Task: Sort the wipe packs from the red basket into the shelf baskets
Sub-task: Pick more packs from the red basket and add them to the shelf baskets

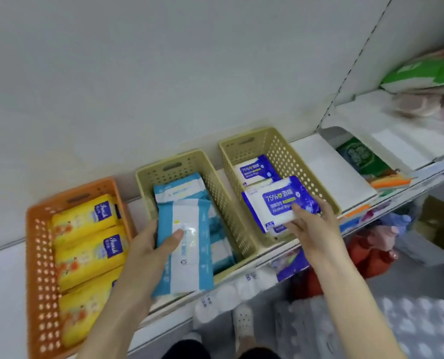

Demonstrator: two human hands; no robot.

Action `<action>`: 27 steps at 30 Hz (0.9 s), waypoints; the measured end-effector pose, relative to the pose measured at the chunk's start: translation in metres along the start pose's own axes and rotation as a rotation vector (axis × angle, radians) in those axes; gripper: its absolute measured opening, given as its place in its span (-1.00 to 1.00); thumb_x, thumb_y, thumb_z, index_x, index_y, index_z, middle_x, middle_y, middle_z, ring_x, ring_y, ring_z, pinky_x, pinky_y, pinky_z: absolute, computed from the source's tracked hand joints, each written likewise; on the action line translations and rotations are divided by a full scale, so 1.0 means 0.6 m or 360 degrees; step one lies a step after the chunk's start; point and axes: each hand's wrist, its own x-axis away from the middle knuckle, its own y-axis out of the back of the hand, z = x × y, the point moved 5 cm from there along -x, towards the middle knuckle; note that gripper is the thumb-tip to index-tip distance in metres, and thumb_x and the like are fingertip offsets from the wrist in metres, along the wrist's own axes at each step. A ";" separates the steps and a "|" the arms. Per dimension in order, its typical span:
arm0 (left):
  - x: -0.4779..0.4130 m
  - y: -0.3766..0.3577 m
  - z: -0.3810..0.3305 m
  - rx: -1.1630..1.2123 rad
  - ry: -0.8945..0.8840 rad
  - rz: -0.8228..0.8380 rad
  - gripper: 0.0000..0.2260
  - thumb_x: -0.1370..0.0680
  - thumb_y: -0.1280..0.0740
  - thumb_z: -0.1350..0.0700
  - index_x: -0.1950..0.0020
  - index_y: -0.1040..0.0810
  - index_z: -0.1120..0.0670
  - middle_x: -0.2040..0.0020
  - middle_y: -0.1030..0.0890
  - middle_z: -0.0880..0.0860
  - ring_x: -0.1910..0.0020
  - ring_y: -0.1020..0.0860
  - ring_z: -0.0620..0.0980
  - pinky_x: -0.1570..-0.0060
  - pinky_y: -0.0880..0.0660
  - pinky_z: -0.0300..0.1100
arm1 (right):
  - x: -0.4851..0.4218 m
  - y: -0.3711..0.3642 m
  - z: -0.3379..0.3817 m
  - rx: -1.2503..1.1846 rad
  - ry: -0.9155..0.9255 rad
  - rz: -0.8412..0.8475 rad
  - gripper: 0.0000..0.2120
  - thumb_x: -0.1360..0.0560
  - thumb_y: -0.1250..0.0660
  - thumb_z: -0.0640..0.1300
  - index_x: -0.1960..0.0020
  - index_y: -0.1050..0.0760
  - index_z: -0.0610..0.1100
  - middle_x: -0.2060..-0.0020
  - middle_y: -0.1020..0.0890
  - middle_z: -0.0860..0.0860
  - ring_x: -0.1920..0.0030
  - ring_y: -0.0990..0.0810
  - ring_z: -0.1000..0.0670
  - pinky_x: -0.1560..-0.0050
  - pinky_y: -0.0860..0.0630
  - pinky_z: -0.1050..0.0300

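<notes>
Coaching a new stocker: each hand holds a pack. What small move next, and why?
Probably the right hand should lower and release its alcohol wipe pack into the right beige basket: the pack hovers just over it, and a matching pack lies inside.

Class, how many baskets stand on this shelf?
3: the orange basket on the left, the middle beige basket, and the right beige basket. More may lie outside the picture.
</notes>
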 end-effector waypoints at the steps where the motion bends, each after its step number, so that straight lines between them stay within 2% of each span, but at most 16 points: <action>1: -0.007 -0.006 -0.001 0.0022 0.0001 -0.0057 -0.83 -0.55 -0.31 0.20 -0.03 -0.56 -0.06 0.13 -0.71 -0.03 0.26 -0.67 -0.07 0.29 -0.55 -0.11 | -0.028 -0.012 0.006 0.0034 -0.0034 0.0032 -0.63 -0.52 -0.30 -0.35 -0.21 -0.31 -0.04 0.02 -0.62 -0.12 0.23 -0.69 0.03 0.33 -0.59 0.19; 4: -0.025 -0.028 0.004 0.0089 0.0030 -0.0173 -0.81 -0.55 -0.30 0.22 -0.11 -0.56 -0.01 0.07 -0.71 -0.02 0.19 -0.68 -0.04 0.34 -0.57 -0.18 | -0.113 -0.044 0.005 0.0064 -0.0255 0.0034 -0.64 -0.51 -0.32 -0.36 -0.22 -0.33 -0.11 0.00 -0.61 -0.12 0.11 -0.63 -0.03 0.14 -0.57 0.10; 7: -0.037 -0.041 0.011 0.0125 0.0065 -0.0261 -0.80 -0.55 -0.30 0.24 -0.10 -0.56 -0.01 0.07 -0.71 -0.03 0.17 -0.69 -0.03 0.33 -0.60 -0.18 | -0.186 -0.075 -0.022 -0.0003 -0.0586 0.0009 -0.89 -0.50 -0.33 -0.34 -0.02 -0.48 -0.25 -0.08 -0.60 -0.17 0.07 -0.61 -0.06 0.01 -0.54 0.07; 9: -0.040 -0.043 0.016 0.0146 0.0089 -0.0316 -0.79 -0.55 -0.30 0.25 -0.10 -0.56 -0.01 0.08 -0.71 -0.03 0.18 -0.69 -0.04 0.35 -0.60 -0.21 | -0.221 -0.096 -0.039 -0.0037 -0.0689 -0.0001 -0.94 -0.52 -0.32 -0.31 0.01 -0.49 -0.23 -0.09 -0.60 -0.14 -0.12 -0.58 -0.08 -0.03 -0.52 0.08; 11: -0.039 -0.039 0.021 0.0167 0.0099 -0.0387 -0.80 -0.55 -0.30 0.25 -0.10 -0.56 0.00 0.07 -0.71 -0.03 0.18 -0.69 -0.05 0.34 -0.61 -0.20 | -0.249 -0.109 -0.051 -0.0047 -0.0733 -0.0051 -0.80 -0.56 -0.27 -0.28 -0.18 -0.48 -0.24 -0.19 -0.57 -0.13 -0.28 -0.50 -0.06 -0.17 -0.49 0.12; 13: -0.039 -0.036 0.025 0.0174 0.0115 -0.0457 -0.82 -0.55 -0.30 0.23 -0.09 -0.55 0.00 0.10 -0.71 -0.04 0.20 -0.69 -0.04 0.33 -0.61 -0.16 | -0.272 -0.119 -0.057 -0.0034 -0.0744 -0.0040 -0.67 -0.61 -0.20 -0.25 -0.36 -0.37 -0.24 -0.35 -0.46 -0.13 -0.37 -0.42 -0.06 -0.31 -0.38 0.20; 15: -0.041 -0.034 0.026 0.0179 0.0134 -0.0499 -0.84 -0.55 -0.30 0.22 -0.08 -0.55 0.01 0.13 -0.71 -0.04 0.23 -0.69 -0.02 0.36 -0.61 -0.14 | -0.294 -0.123 -0.059 0.0085 -0.0669 0.0048 -0.62 -0.62 -0.16 -0.21 -0.42 -0.29 -0.25 -0.40 -0.38 -0.16 -0.38 -0.40 -0.09 -0.22 -0.45 0.20; 19: -0.046 -0.035 0.028 0.0210 0.0142 -0.0569 -0.82 -0.55 -0.29 0.25 -0.09 -0.55 0.04 0.12 -0.71 -0.01 0.23 -0.69 -0.01 0.37 -0.62 -0.17 | -0.326 -0.113 -0.060 0.0370 -0.0554 0.0013 -0.62 -0.59 -0.21 -0.25 -0.39 -0.29 -0.29 -0.33 -0.45 -0.20 -0.30 -0.49 -0.15 -0.08 -0.50 0.10; 22: -0.046 -0.044 0.033 0.0211 0.0151 -0.0582 -0.79 -0.55 -0.29 0.26 -0.13 -0.56 0.06 0.03 -0.71 0.05 0.08 -0.67 0.07 0.21 -0.63 -0.06 | -0.334 -0.111 -0.061 0.0443 -0.0513 0.0013 -0.75 -0.56 -0.25 -0.31 -0.22 -0.42 -0.34 -0.23 -0.53 -0.23 -0.10 -0.61 -0.16 0.06 -0.55 0.16; 24: -0.044 -0.049 0.034 0.0210 0.0167 -0.0569 -0.80 -0.55 -0.30 0.24 -0.11 -0.57 0.02 0.03 -0.71 0.04 0.07 -0.67 0.08 0.14 -0.61 0.01 | -0.336 -0.109 -0.064 0.0464 -0.0555 0.0035 -0.81 -0.55 -0.28 -0.30 -0.14 -0.45 -0.35 -0.15 -0.57 -0.24 0.03 -0.65 -0.12 0.20 -0.60 0.20; 27: -0.044 -0.053 0.033 0.0234 0.0199 -0.0538 -0.81 -0.55 -0.29 0.23 -0.07 -0.57 -0.02 0.12 -0.72 -0.01 0.20 -0.69 0.00 0.36 -0.61 -0.14 | -0.332 -0.111 -0.063 0.0474 -0.0537 0.0058 -0.71 -0.57 -0.24 -0.28 -0.24 -0.41 -0.42 -0.03 -0.59 -0.26 -0.01 -0.64 -0.15 0.18 -0.61 0.20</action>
